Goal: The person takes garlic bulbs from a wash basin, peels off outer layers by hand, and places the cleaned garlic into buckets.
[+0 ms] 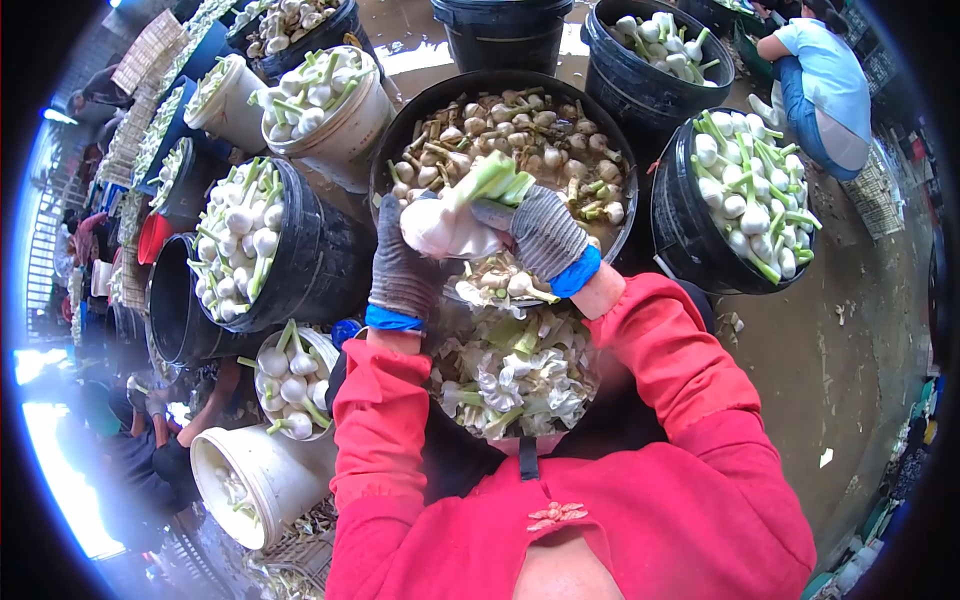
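Left of the wide tub (606, 128), a black bucket (315, 250) is heaped with pale garlic, set near the work, apparently, to keep reaches short; on this side, movement is hemmed in by bucket walls and by stalks poking past rims. Over the tub's near half, one large garlic head (435, 228) is cradled in the gloved left hand (405, 245), whose fingers are closed about the bulb. Its green stalk is angled up and to the right, seemingly so that the bulb is steadied and the stalk end left free. Just below the tub, peelings (515, 375) are piled against the red top (660, 500), placed there, perhaps, so that scraps are caught. At the stalk, the right hand (550, 235), also gloved, is curled inward; whether stalk or tool is gripped cannot be told. Beneath both hands, browner bulbs (530, 130) are ringed by the tub's dark rim. Right of the tub, a second bucket (680, 235) is filled, stalks overhanging its edge; beyond it, more room is offered by the brown floor (850, 350).
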Demonstrator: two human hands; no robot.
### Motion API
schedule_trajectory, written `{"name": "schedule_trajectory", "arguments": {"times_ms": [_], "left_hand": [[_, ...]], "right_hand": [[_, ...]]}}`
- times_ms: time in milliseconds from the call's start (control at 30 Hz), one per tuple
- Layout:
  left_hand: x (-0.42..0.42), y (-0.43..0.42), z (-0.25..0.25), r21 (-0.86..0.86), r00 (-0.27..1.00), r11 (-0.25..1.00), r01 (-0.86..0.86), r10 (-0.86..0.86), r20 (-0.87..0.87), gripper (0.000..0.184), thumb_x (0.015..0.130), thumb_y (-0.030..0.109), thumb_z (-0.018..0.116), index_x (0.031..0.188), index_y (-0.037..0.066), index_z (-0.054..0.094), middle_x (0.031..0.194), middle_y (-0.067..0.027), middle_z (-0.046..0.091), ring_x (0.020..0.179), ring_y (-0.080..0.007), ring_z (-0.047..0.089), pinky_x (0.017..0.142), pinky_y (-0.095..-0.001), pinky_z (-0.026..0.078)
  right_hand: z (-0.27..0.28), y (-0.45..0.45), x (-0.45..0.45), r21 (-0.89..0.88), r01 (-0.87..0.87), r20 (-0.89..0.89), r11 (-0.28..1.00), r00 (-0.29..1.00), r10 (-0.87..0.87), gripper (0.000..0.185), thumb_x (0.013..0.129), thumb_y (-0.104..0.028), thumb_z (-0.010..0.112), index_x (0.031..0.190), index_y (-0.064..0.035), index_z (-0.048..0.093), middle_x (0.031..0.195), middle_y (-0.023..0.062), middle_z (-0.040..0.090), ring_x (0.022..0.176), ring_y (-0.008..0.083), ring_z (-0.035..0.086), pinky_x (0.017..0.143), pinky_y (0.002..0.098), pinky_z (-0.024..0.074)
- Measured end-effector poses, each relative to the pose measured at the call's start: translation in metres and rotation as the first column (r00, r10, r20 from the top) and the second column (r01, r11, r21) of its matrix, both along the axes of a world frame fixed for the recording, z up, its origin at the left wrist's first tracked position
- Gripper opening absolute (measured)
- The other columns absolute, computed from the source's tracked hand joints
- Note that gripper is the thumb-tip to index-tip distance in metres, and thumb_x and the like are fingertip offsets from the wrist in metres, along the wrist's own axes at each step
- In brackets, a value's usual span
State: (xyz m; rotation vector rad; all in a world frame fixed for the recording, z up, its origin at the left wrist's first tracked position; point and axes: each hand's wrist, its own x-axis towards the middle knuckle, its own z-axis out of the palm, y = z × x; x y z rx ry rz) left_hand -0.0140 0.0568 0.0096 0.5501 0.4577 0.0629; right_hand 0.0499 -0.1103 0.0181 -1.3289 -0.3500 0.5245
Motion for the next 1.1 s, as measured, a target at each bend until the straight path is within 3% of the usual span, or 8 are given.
{"name": "schedule_trajectory", "arguments": {"times_ms": [100,200,300,333,467,900,1000,1100], "left_hand": [[0.002,-0.008,0.007,0.437,0.981,0.885,-0.159,0.191,-0.029,0.039,0.089,0.038,0.055,0.111,0.006,0.054,0.096,-0.0085,0.06,0.084,-0.0199,0.062,0.068,-0.0321,0.053],[-0.014,-0.029,0.005,0.623,0.958,0.729,-0.285,0.198,0.206,0.051,0.086,0.03,0.063,0.122,0.0,0.043,0.116,-0.0137,0.053,0.105,-0.0227,0.055,0.084,-0.0361,0.051],[-0.017,-0.035,-0.006,0.95,0.96,0.138,-0.281,0.032,0.279,0.083,0.077,0.035,0.073,0.136,-0.003,0.028,0.126,-0.0116,0.045,0.116,-0.0184,0.043,0.102,-0.0309,0.032],[-0.012,-0.037,-0.006,0.779,0.95,0.56,-0.284,0.055,0.307,0.079,0.076,0.031,0.075,0.133,-0.003,0.033,0.122,-0.0106,0.049,0.111,-0.019,0.048,0.1,-0.0306,0.036],[-0.002,-0.003,-0.006,0.488,0.973,0.844,-0.222,0.224,0.055,0.026,0.087,0.022,0.059,0.102,0.0,0.059,0.101,-0.0081,0.06,0.097,-0.0193,0.057,0.089,-0.0324,0.045],[-0.028,0.028,0.001,0.44,0.977,0.878,-0.19,0.126,0.169,0.048,0.087,0.04,0.058,0.109,-0.002,0.057,0.105,-0.0127,0.061,0.097,-0.0216,0.059,0.084,-0.0324,0.049],[-0.024,0.077,-0.062,0.823,0.961,0.506,-0.257,0.224,0.162,0.043,0.086,0.04,0.058,0.111,0.006,0.052,0.104,-0.0125,0.06,0.092,-0.0243,0.06,0.072,-0.0375,0.053],[-0.024,0.068,-0.005,0.157,0.902,0.894,-0.419,0.43,-0.038,0.039,0.088,0.041,0.048,0.113,0.011,0.052,0.106,-0.0099,0.059,0.092,-0.0283,0.06,0.067,-0.0355,0.056]], "right_hand": [[-0.006,0.009,0.002,0.233,0.098,-0.168,0.967,0.984,-0.06,0.019,0.084,-0.018,0.065,0.096,-0.0032,0.064,0.072,-0.0003,0.062,0.056,0.0061,0.054,0.049,0.0221,0.043],[0.0,0.004,0.005,-0.087,0.204,0.027,0.975,0.979,-0.202,0.019,0.084,-0.018,0.064,0.098,-0.0033,0.064,0.075,0.0002,0.063,0.059,0.0055,0.054,0.05,0.0218,0.0431],[-0.014,0.015,-0.007,-0.073,0.121,0.456,0.99,0.887,-0.074,0.022,0.084,-0.018,0.063,0.1,-0.0024,0.062,0.083,0.0078,0.066,0.072,0.0179,0.061,0.064,0.0291,0.0482],[-0.014,0.02,-0.015,-0.124,0.128,0.661,0.984,0.75,-0.014,0.023,0.084,-0.018,0.062,0.101,-0.0023,0.062,0.084,0.0111,0.066,0.077,0.0244,0.064,0.07,0.0331,0.0501],[-0.003,0.015,-0.019,-0.246,0.019,0.42,0.969,0.903,0.089,0.025,0.082,-0.019,0.065,0.102,-0.0035,0.062,0.088,0.013,0.067,0.079,0.0254,0.064,0.072,0.0331,0.0498],[0.007,-0.076,0.02,-0.118,0.262,0.126,0.958,0.961,-0.247,0.032,0.083,-0.009,0.064,0.113,0.0016,0.058,0.1,0.0065,0.065,0.088,0.0123,0.061,0.079,0.0255,0.0487],[-0.006,-0.1,0.025,-0.198,0.282,0.472,0.939,0.867,-0.161,0.03,0.085,-0.009,0.06,0.113,0.0021,0.058,0.101,0.008,0.064,0.09,0.0147,0.061,0.08,0.0273,0.0489],[0.0,-0.113,0.023,-0.249,0.214,0.422,0.945,0.902,-0.093,0.029,0.085,-0.009,0.06,0.112,0.0006,0.058,0.101,0.0082,0.064,0.09,0.0153,0.062,0.079,0.027,0.049]]}}
